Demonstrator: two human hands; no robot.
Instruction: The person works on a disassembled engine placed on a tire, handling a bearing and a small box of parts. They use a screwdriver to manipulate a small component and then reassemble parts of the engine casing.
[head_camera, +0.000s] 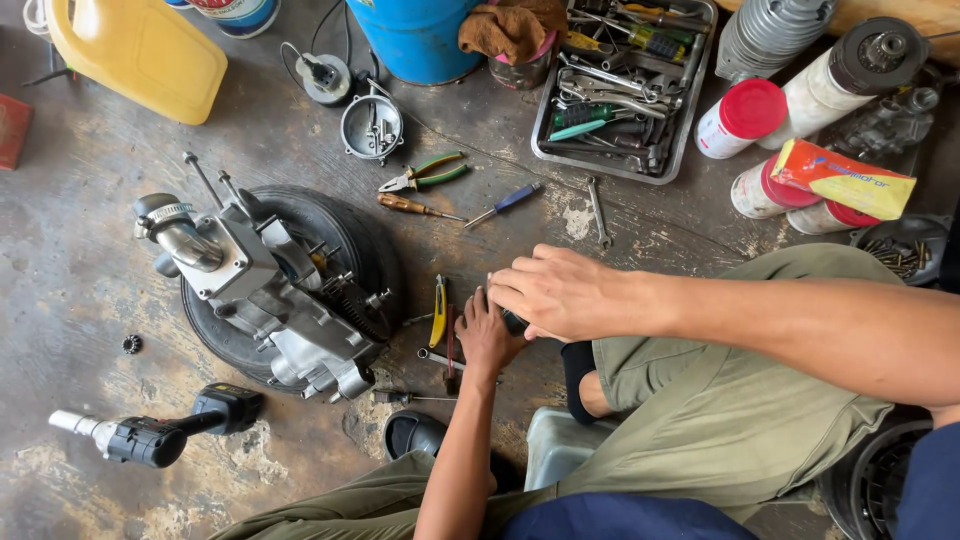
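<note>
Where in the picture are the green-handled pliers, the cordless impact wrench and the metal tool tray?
green-handled pliers (425, 172), head view, on the handles.
cordless impact wrench (150, 438), head view, on the black body.
metal tool tray (692, 95), head view, on its right rim.

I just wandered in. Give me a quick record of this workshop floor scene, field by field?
Place: stained concrete floor
Left hand: on a small dark part on the floor, mostly hidden
Right hand: over the same part, covering it
Beside the hands: yellow-handled tool
Main piece: engine block resting on a tyre
Lower left: cordless power tool
Above the hands: pliers, blue screwdriver
Top: metal tool tray, yellow jug
</note>
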